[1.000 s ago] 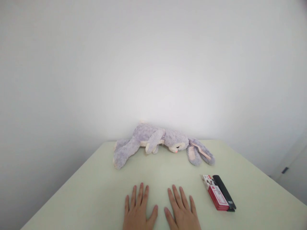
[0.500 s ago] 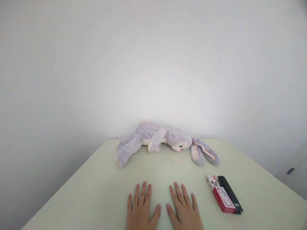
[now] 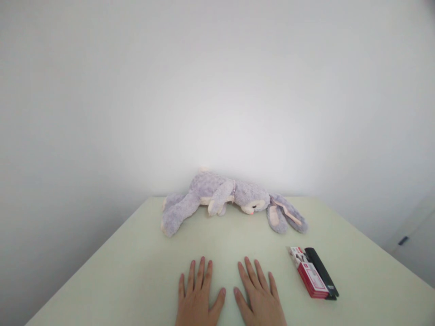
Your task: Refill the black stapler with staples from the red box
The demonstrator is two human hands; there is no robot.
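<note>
Resting my left hand (image 3: 197,301) and right hand (image 3: 260,299) flat, fingers spread, holding nothing | table (image 3: 136,262) | nearest: red box (image 3: 308,278); stuffed rabbit (image 3: 231,199) well beyond.

A plain home room: plush rabbit (image 3: 224,199) on a pale table (image 3: 136,271) against a bare wall (image 3: 217,90).
</note>
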